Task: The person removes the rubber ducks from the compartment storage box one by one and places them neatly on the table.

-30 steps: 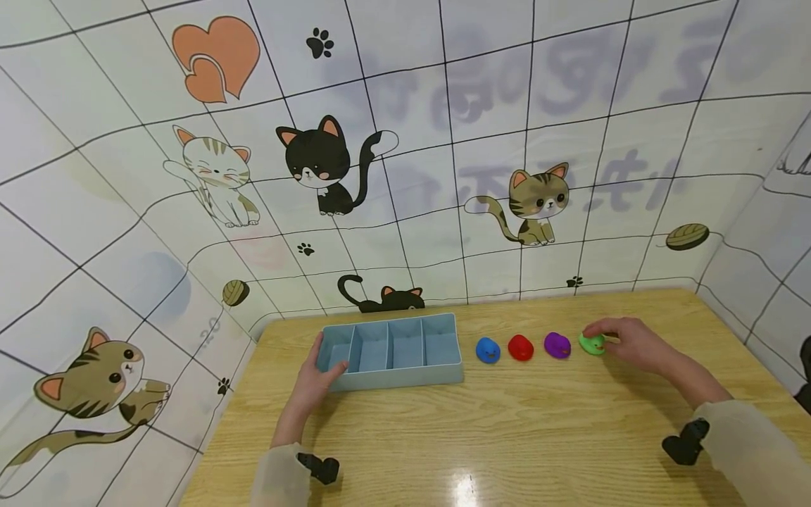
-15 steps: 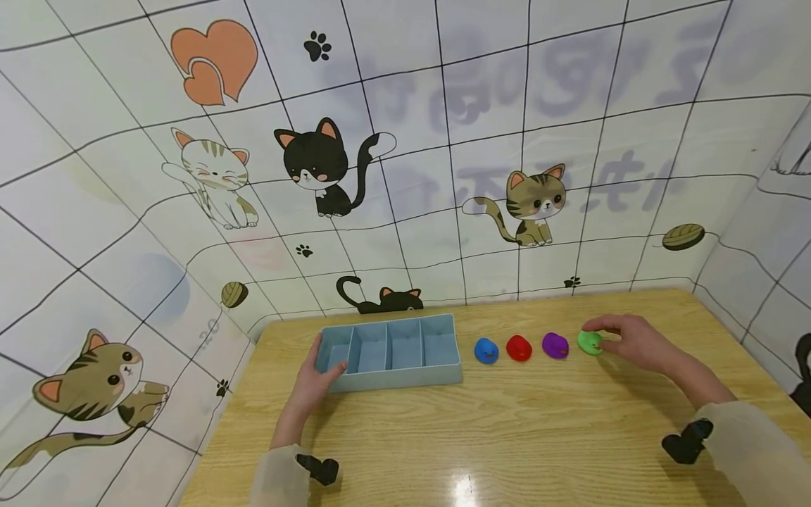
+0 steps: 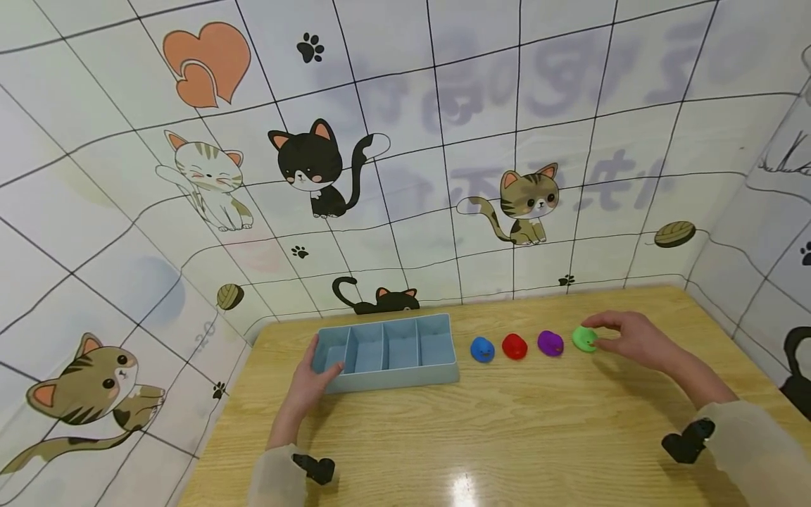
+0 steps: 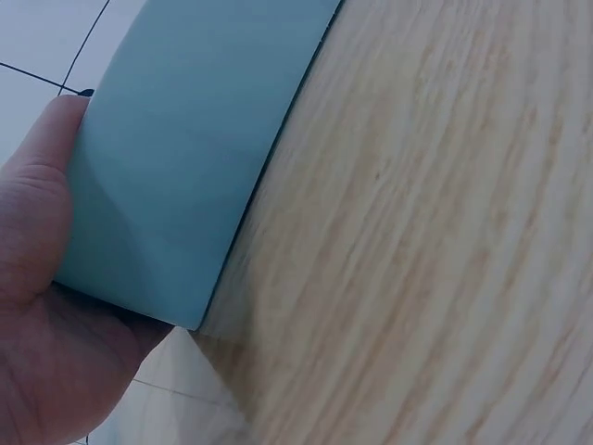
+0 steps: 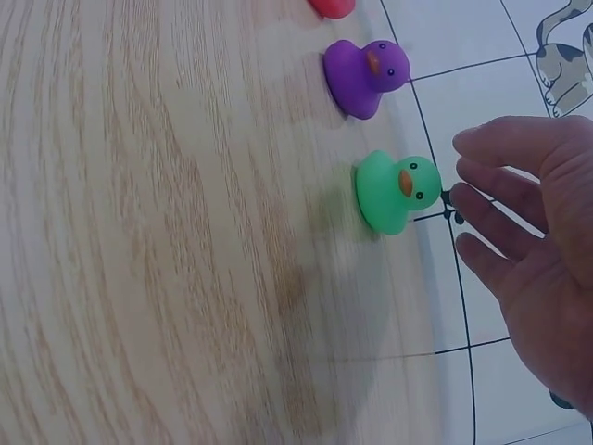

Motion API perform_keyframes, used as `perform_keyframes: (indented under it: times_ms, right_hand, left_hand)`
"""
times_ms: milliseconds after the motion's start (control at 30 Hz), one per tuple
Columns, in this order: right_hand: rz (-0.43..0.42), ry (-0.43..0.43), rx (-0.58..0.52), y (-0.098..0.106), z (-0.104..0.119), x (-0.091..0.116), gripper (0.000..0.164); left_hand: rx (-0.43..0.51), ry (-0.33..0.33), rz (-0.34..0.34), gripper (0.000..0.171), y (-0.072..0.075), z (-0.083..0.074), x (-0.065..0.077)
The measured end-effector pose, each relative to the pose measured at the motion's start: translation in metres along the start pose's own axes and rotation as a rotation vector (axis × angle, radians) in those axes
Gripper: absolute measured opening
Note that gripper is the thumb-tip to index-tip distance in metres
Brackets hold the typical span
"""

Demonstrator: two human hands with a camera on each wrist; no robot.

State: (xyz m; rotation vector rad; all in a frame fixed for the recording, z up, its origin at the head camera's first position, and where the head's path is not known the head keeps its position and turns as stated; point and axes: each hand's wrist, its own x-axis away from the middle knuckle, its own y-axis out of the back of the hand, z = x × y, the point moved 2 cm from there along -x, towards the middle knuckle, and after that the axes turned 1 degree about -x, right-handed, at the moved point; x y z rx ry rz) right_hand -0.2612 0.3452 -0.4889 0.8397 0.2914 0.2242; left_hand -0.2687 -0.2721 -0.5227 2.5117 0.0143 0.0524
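Observation:
My left hand [image 3: 308,380] grips the left end of a pale blue box [image 3: 393,379] with several compartments in a row. In the left wrist view the thumb [image 4: 46,153] lies along the box's wall [image 4: 176,167], with the palm at its corner. To the right of the box a blue rubber duck [image 3: 483,350], a red one [image 3: 514,346], a purple one [image 3: 550,343] and a green one [image 3: 583,339] stand in a row. Beside the green duck [image 5: 394,193] my right hand [image 3: 633,340] hovers with loosely bent fingers, apart from it in the right wrist view and holding nothing.
Everything stands on a light wooden table [image 3: 405,443]. Close behind the box and ducks rises a tile-patterned wall covering [image 3: 418,176] with cartoon cats. Black wrist cameras [image 3: 688,441] sit on both sleeves.
My right hand has drawn back slightly from the green duck, which now shows more fully between thumb and fingers. The left hand keeps its grip on the box. The head view has shifted slightly.

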Motion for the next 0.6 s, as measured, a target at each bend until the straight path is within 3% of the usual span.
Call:
perform_keyframes:
  times_ms: [267,600]
  right_hand:
    - [-0.032,-0.006,-0.008,0.0,0.008,-0.001,0.038]
    - [-0.108,-0.013,0.044,-0.008,0.027,-0.008,0.043]
  left_hand:
    - [-0.065,-0.036,0.005,0.098,0.01,-0.012,-0.004]
    - [-0.209,-0.199,-0.077,0.087,0.006,-0.053,-0.004]
